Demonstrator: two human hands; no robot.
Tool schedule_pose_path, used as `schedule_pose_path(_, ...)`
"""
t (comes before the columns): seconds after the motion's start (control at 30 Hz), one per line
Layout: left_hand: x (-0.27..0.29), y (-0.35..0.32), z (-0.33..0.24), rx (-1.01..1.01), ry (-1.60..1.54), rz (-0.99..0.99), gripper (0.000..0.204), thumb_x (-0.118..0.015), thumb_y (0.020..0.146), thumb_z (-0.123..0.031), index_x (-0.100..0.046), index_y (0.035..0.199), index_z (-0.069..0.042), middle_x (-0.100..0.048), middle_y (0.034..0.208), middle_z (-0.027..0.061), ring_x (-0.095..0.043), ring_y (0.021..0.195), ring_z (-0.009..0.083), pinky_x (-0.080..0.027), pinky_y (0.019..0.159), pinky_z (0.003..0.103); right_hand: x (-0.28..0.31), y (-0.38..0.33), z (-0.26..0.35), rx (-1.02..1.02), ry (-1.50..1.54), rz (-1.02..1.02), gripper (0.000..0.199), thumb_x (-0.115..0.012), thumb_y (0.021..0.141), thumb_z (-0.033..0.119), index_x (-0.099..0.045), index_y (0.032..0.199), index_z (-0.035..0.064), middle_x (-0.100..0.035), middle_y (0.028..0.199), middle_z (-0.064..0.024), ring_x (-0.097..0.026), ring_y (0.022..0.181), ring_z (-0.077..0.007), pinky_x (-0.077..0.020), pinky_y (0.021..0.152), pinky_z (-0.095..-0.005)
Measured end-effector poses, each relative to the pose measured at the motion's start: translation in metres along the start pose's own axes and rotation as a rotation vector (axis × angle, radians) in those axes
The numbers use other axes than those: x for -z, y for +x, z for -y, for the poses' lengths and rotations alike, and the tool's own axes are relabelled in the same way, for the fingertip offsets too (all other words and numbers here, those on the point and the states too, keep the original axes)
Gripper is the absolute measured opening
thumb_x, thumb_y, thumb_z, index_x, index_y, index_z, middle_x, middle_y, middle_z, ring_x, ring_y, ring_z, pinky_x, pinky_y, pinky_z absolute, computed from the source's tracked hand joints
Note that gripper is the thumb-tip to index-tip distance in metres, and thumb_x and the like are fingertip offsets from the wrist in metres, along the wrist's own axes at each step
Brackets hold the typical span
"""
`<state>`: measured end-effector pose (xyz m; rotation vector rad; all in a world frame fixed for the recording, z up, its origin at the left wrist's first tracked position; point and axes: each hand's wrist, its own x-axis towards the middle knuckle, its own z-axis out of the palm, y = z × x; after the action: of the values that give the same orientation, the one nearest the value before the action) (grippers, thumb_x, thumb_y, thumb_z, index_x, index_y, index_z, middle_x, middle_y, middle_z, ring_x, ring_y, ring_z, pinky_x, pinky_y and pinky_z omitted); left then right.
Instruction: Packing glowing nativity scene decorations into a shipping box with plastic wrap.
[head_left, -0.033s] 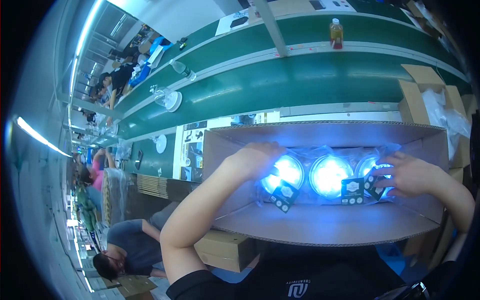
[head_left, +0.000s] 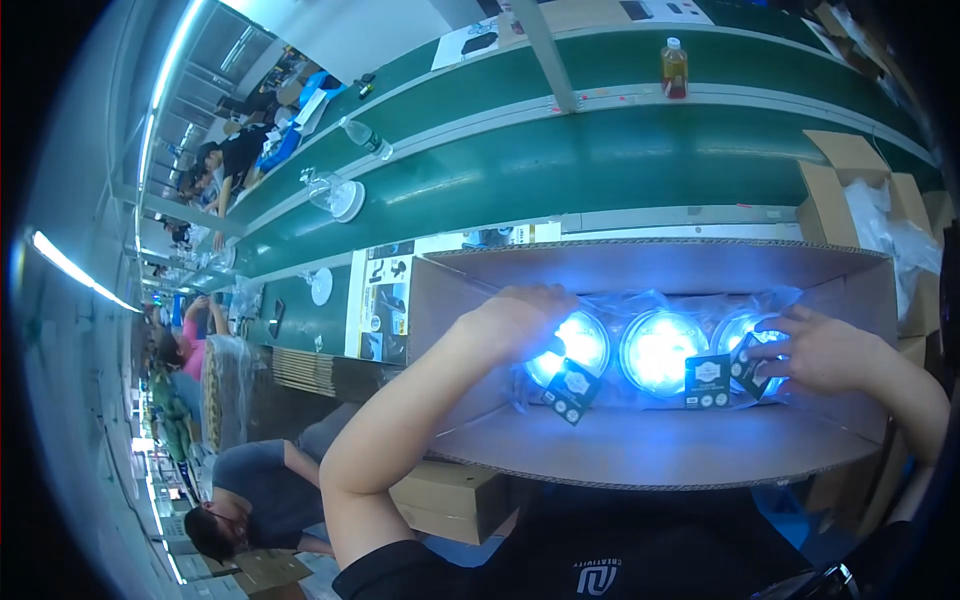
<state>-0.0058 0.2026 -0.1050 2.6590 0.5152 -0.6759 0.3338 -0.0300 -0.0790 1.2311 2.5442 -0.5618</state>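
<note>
Three round lamps glow bright blue-white in a row inside an open cardboard box (head_left: 640,462), with clear plastic film around them. My left hand (head_left: 522,320) curls over the upper left side of the left lamp (head_left: 585,345); glare partly hides its fingertips. On the right lamp (head_left: 738,328), my right hand (head_left: 825,350) grips the right side with bent fingers, beside a dark tag (head_left: 750,368). The middle lamp (head_left: 660,350) is untouched. Another dark tag (head_left: 708,382) hangs at its lower right, and a third tag (head_left: 572,392) lies tilted over the left lamp's lower edge.
Beyond the box runs a green conveyor belt (head_left: 640,165) with a clear glass-like piece (head_left: 338,198) on it. An open carton (head_left: 825,200) with plastic film stands at the right. A closed carton (head_left: 450,500) sits below my left arm. Other people (head_left: 255,490) are at the left.
Almost nothing differs; the box, the lamps and my hands appear shifted very slightly to the right.
</note>
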Motion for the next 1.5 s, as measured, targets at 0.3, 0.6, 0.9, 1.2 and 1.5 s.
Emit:
schedule_pose_path(0.3,-0.009,0.018,-0.003,0.087,0.237,0.071,0.062,-0.071,0.088,-0.043,-0.051,0.134,-0.007,-0.06,0.127,0.0168,-0.061,0.117,0.037,-0.052,0.092,0.049,-0.025,0.006,0.021,-0.042,-0.043,0.033,0.02,-0.06,0.09,0.023,-0.073,0.103,0.0133,-0.071,0.115,-0.0043,-0.059,0.122,-0.0271,-0.0498,0.097,-0.0437)
schedule_pose_path(0.6,-0.021,0.022,-0.009,0.112,0.305,0.121,0.076,-0.068,0.088,-0.054,-0.045,0.145,-0.009,-0.054,0.138,0.0177,-0.055,0.127,0.0377,-0.048,0.099,0.053,-0.02,-0.023,0.022,-0.138,0.137,-0.198,0.019,-0.061,0.088,0.022,-0.068,0.1,0.008,-0.07,0.086,-0.0094,-0.068,0.09,-0.0298,-0.0523,0.082,-0.045)
schedule_pose_path(0.9,-0.022,0.038,0.013,0.093,0.389,0.218,0.106,-0.073,0.074,-0.066,-0.037,0.152,-0.005,-0.039,0.156,0.0223,-0.039,0.143,0.0397,-0.039,0.111,0.055,-0.104,-0.262,-0.113,-1.412,-0.21,-1.052,0.042,-0.07,0.086,0.015,-0.061,0.126,0.0072,-0.058,0.138,-0.0147,-0.05,0.132,-0.0349,-0.041,0.109,-0.049)
schedule_pose_path(1.2,-0.004,0.014,-0.008,0.02,0.449,-0.068,0.085,-0.067,0.084,-0.059,-0.047,0.144,-0.003,-0.049,0.147,0.0229,-0.052,0.13,0.0392,-0.047,0.102,0.051,-0.177,-0.293,-0.198,-1.902,0.124,-0.479,0.037,-0.07,0.082,0.018,-0.066,0.115,0.0038,-0.062,0.13,-0.0164,-0.049,0.132,-0.0353,-0.0362,0.109,-0.0578)
schedule_pose_path(1.5,0.073,0.001,-0.077,-0.136,0.346,-0.247,0.05,-0.066,0.092,-0.033,-0.058,0.131,-0.002,-0.061,0.132,0.0239,-0.061,0.114,0.0416,-0.05,0.095,0.05,-0.055,-0.301,-0.143,-1.636,-0.144,-1.025,0.025,-0.062,0.09,0.014,-0.054,0.11,0.0015,-0.069,0.089,-0.0199,-0.067,0.091,-0.0421,-0.0512,0.082,-0.0515)
